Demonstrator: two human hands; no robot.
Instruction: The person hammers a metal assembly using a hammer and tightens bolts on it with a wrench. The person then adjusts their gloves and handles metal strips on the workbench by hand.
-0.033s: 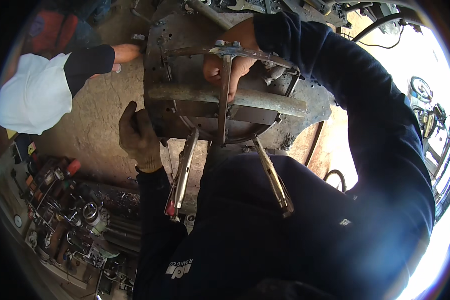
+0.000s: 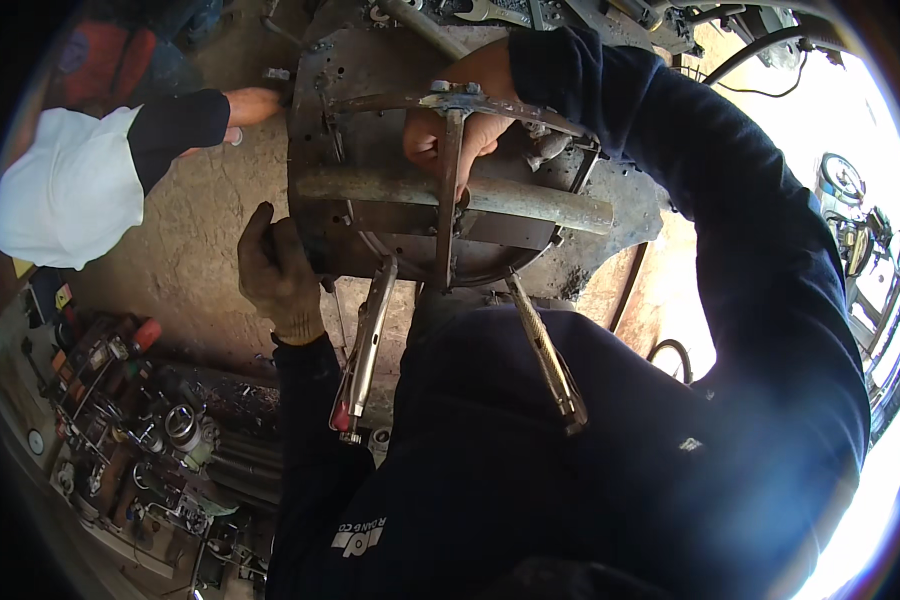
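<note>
My right hand [image 2: 482, 128] is bare and reaches behind a flat metal bar [image 2: 451, 215] of a curved steel frame [image 2: 390, 102]. Its fingers are curled, with the tips down at a long round pipe [image 2: 370, 186] lying across the frame. Something small and dark may be at the fingertips, but the bar partly hides it. At the left edge of the metal table [image 2: 320, 75], my left hand [image 2: 278, 275] wears a dark work glove, fingers apart and holding nothing visible. Two pairs of locking pliers, one on the left [image 2: 372, 335] and one on the right [image 2: 545, 350], clamp the frame's near rim.
Another person's arm [image 2: 185, 130] comes in from the left, with the hand near the table. Wrenches [image 2: 492, 12] and another pipe [image 2: 425, 28] lie at the far side. Cluttered tools and metal parts [image 2: 170, 430] fill the lower left. A hose [image 2: 760, 42] bends at the upper right.
My right hand's fingers have shifted very slightly at the pipe. Everything else stays as it was.
</note>
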